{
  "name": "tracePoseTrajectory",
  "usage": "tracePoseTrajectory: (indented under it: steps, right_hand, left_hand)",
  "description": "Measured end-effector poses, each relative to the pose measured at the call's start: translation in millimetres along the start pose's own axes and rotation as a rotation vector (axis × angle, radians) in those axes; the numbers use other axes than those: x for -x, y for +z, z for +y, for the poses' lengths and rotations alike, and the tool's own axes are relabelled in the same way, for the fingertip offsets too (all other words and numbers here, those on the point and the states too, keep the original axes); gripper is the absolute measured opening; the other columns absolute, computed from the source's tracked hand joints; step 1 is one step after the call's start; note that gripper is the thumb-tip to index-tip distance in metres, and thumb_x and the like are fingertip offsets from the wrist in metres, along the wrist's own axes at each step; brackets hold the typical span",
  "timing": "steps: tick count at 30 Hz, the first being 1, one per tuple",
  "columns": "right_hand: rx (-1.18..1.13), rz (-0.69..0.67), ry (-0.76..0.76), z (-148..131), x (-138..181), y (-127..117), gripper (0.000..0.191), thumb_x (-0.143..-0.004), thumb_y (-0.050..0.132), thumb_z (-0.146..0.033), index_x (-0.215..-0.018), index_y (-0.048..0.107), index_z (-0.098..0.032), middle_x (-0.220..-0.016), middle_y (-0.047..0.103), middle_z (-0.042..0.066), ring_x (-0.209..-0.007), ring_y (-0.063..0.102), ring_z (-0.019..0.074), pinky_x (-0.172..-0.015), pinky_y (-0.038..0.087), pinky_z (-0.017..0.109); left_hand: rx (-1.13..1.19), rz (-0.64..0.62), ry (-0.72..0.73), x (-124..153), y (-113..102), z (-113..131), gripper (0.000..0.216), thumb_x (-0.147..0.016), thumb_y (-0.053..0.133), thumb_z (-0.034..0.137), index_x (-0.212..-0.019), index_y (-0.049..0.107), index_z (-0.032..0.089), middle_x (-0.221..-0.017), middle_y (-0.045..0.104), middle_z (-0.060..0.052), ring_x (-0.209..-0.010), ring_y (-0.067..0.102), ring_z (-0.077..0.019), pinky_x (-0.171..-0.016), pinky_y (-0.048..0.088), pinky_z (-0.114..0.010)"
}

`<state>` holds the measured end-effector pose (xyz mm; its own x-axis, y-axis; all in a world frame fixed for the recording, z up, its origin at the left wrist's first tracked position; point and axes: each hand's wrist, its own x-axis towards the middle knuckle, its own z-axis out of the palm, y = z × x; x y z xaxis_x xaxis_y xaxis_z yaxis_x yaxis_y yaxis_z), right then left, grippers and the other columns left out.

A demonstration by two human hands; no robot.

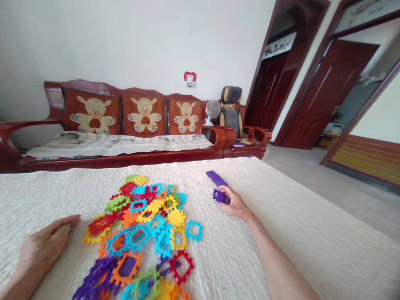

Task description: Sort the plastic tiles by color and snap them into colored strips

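Note:
My right hand grips a purple toothed plastic building piece between thumb and fingers, low over the cloth or resting on it. Just beyond it lies a flat purple strip of joined pieces. My left hand rests on the cloth at the left, fingers stretched out with nothing in them, apart from the pile. Between my hands spreads a loose pile of toothed plastic pieces, with a blue frame at its right side, a red frame nearer me and overlapping purple pieces at the front left.
A white textured cloth covers the table. Behind its far edge stands a red wooden sofa with bear-pattern cushions. A small fan and an armchair are farther right, near a doorway with a dark red door.

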<state>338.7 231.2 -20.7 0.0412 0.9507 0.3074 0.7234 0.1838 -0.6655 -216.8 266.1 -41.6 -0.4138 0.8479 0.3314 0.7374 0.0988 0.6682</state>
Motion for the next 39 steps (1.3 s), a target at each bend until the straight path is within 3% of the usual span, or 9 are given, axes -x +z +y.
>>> tracePoseTrajectory:
  steps: [3,6,12,18,22,29,39]
  right_hand:
    - [-0.036,-0.152,-0.078,-11.6,1.3,6.7,0.061,-0.062,0.058,-0.014,-0.122,0.049,-0.020,-0.122,0.057,0.006,-0.112,0.053,0.0188,-0.100,0.038,0.035]
    - [-0.055,-0.212,-0.058,-12.7,-0.9,6.4,0.062,-0.060,0.059,-0.014,-0.122,0.051,-0.020,-0.124,0.057,0.006,-0.114,0.052,0.0199,-0.101,0.037,0.037]
    - [-0.098,-0.221,0.059,-3.5,-3.0,-7.5,0.059,-0.060,0.057,-0.013,-0.119,0.054,-0.020,-0.118,0.061,0.004,-0.108,0.056,0.0181,-0.097,0.040,0.034]
    - [-0.038,-0.309,-0.034,-19.5,-1.2,-8.3,0.058,-0.058,0.056,-0.012,-0.115,0.058,-0.022,-0.118,0.061,0.001,-0.108,0.055,0.0183,-0.098,0.039,0.033]
    - [-0.085,-0.355,0.028,-17.6,-1.9,-13.9,0.059,-0.059,0.058,-0.014,-0.118,0.056,-0.022,-0.119,0.060,0.002,-0.110,0.054,0.0193,-0.099,0.038,0.035]
    - [-0.107,-0.293,0.125,-6.7,-1.0,-26.7,0.051,-0.064,0.062,-0.021,-0.115,0.058,-0.020,-0.111,0.064,0.002,-0.102,0.058,0.0184,-0.092,0.043,0.032]
    - [0.128,-0.374,-0.049,-46.1,-0.3,-10.3,0.056,-0.058,0.056,-0.011,-0.114,0.057,-0.019,-0.117,0.058,0.005,-0.108,0.052,0.0196,-0.097,0.037,0.032]
  left_hand:
    - [0.060,-0.062,-0.097,5.1,-5.5,14.6,0.037,-0.064,0.044,0.035,-0.084,0.071,0.018,-0.087,0.073,-0.002,-0.094,0.065,-0.0227,-0.096,0.045,-0.034]
    - [0.094,-0.089,-0.128,5.7,-6.4,18.7,0.039,-0.063,0.044,0.033,-0.087,0.070,0.016,-0.088,0.073,-0.004,-0.096,0.064,-0.0225,-0.099,0.042,-0.034]
    - [0.083,-0.108,-0.189,9.0,-9.8,27.3,0.040,-0.063,0.044,0.033,-0.089,0.070,0.017,-0.094,0.071,-0.005,-0.100,0.062,-0.0223,-0.099,0.041,-0.033]
    - [0.072,-0.115,-0.167,12.1,-13.9,32.6,0.039,-0.063,0.044,0.033,-0.088,0.070,0.016,-0.096,0.071,-0.006,-0.099,0.062,-0.0227,-0.099,0.041,-0.033]
    - [0.051,-0.097,-0.133,12.2,-14.4,32.0,0.036,-0.063,0.046,0.034,-0.084,0.070,0.018,-0.091,0.072,-0.004,-0.095,0.063,-0.0232,-0.098,0.042,-0.036]
    - [0.007,-0.103,-0.145,16.6,-18.2,39.2,0.038,-0.065,0.043,0.034,-0.087,0.070,0.017,-0.095,0.072,-0.004,-0.096,0.063,-0.0235,-0.099,0.041,-0.037]
    - [0.022,-0.087,-0.169,19.7,-19.7,47.1,0.037,-0.064,0.044,0.033,-0.084,0.071,0.017,-0.092,0.072,-0.003,-0.096,0.063,-0.0237,-0.099,0.042,-0.037]
